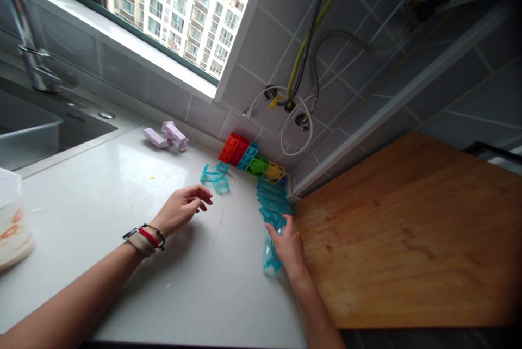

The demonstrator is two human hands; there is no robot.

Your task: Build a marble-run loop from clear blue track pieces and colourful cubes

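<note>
1. Two forearms (pixel 77 294) are nearest, over the white counter (pixel 212 300); the left hand (pixel 183 207) is empty, its fingers loosely bent.
2. Right hand (pixel 290 245) has thumb and fingers around teal plastic near the close end of the teal row (pixel 271 195); how firmly, I cannot tell.
3. Teal row lies on the counter, just beside the wooden board (pixel 408 229). I judge it mostly formed; its pieces overlap, so I cannot count them exactly.
4. Loose teal pieces (pixel 221 186), apparently two, lie beyond the left hand, and seem left outside the row.
5. Blocks (pixel 258 165) line the wall (pixel 204 112), in at least four colours.
6. Farther left: two purple pieces (pixel 175 134), one sink (pixel 84 127), one tap (pixel 45 78).
</note>
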